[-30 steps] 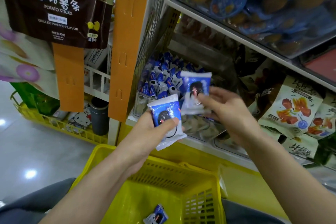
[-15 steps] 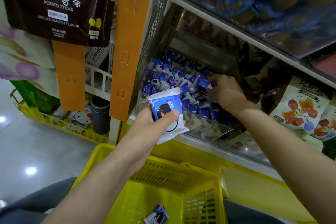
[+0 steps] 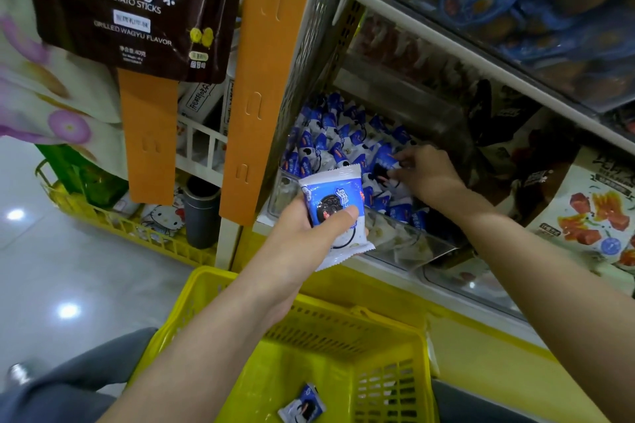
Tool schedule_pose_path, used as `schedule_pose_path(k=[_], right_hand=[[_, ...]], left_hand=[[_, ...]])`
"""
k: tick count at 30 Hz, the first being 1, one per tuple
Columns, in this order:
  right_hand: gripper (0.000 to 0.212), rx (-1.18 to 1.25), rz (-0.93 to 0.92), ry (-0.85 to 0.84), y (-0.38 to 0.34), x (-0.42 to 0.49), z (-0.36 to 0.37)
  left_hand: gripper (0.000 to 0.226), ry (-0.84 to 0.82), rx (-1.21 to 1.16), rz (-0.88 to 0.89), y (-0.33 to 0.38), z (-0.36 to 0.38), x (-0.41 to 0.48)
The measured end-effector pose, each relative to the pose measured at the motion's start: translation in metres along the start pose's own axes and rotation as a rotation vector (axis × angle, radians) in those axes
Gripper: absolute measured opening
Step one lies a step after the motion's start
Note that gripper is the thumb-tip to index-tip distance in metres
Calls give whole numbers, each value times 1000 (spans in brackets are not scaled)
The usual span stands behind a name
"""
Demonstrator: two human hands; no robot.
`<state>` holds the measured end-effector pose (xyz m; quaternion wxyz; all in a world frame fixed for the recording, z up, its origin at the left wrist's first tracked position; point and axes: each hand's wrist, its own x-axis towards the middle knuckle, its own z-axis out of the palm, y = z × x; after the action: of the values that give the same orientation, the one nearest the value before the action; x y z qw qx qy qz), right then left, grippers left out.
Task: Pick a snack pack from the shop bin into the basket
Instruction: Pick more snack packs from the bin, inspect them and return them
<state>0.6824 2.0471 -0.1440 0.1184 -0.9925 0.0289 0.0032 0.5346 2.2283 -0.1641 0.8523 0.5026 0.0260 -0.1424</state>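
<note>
Blue-white crimp-edged snack pack (image 3: 330, 189) in left hand (image 3: 307, 233), near slotted yellow basket (image 3: 343, 333).

One wide-angle view only, worn on the person's head; it faces forward and down, close to the shelving; the shop bin (image 3: 395, 237) lies near, mid-frame; the yellow basket (image 3: 343, 330) sits directly beneath, at the lower edge.

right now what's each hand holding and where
Left hand grips a blue-and-white cookie pack by its lower half, thumb across its front. Right hand: among bin packs, hold unclear.
</note>
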Motion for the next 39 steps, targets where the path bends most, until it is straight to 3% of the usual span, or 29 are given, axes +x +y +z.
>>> schedule_pose_path(k=[9,18,22,25,27,30,36,39], right_hand=[[28,174,76,-110,-8,3,9],[23,306,123,-78,3,2,29],[26,298,-53,123,2,-21,19],[16,445,-245,331,-3,-67,13],[12,552,-367,368,-1,-103,16],[9,645,-365,272,10,-147,33],[20,974,-66,-164,30,-171,69],[25,1015,-30,-156,38,-174,79]], left_hand=[[23,21,9,18,-1,-2,1],[18,85,100,15,-13,-2,1],[23,96,216,10,-25,-1,-2],[21,107,250,-21,-37,1,-4],[10,113,258,-42,-44,3,-5],[11,94,275,-79,-56,5,-6],[19,-32,370,-108,-83,6,-9],[17,11,479,-90,-94,8,-6]])
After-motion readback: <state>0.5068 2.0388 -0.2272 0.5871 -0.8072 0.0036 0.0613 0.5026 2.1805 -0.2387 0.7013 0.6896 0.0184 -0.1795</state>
